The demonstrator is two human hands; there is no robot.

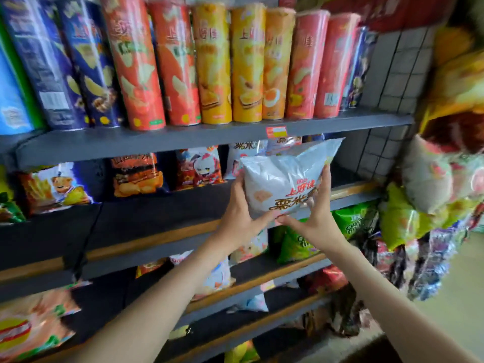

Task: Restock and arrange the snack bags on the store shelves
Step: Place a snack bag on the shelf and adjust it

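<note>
Centre-right of frame: white snack bag [280,176], red + brown Chinese print, tilted, held up in front of 2nd shelf [157,216], just under top-shelf edge [131,145] w/ orange price tag [276,132]. L hand [238,213] grips bag's left side, thumb at bottom edge. R hand [314,216] grips right side, fingers up along edge, thumb under bag near L thumb. Chip canisters [209,64] in row across top of frame. Red cartoon bag [199,167] stands behind, left of the held bag. Green bags [351,218] lower right of it.

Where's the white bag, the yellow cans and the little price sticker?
white bag [280,176]: head view, middle of its plain front.
yellow cans [247,64]: head view, side of the middle can.
price sticker [276,132]: head view, its centre, on the shelf edge.
</note>
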